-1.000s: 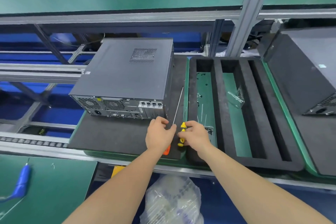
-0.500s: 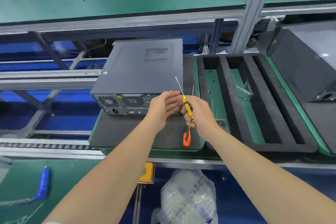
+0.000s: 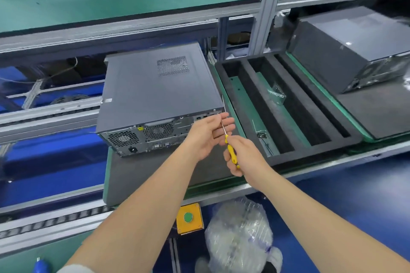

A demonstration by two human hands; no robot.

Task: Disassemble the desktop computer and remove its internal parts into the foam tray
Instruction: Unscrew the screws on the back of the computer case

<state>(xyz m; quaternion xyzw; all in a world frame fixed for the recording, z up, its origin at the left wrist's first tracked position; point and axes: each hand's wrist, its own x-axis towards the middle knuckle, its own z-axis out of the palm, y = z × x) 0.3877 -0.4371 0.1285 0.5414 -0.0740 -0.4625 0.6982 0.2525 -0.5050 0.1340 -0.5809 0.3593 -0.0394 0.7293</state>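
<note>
While the computer point(image 3: 155, 95) lies on its side on a dark mat point(image 3: 142, 175), its rear panel of fan grilles and ports faces the camera and its case is closed. At the panel's right end the left hand point(image 3: 206, 134) is held with fingers extended and loosely apart, the thin metal shaft of a screwdriver point(image 3: 230, 150) lying across them. Just right of it and nearer the camera, the right hand point(image 3: 243, 157) is clamped around the yellow handle, the shaft slanting up toward the case's rear right corner (whether the tip touches cannot be told). Beside the computer sits the foam tray point(image 3: 295, 122), long slots running front to back, one holding a small clear bag point(image 3: 276, 94). Farther right a second case point(image 3: 352, 51) rests on another mat.
</note>
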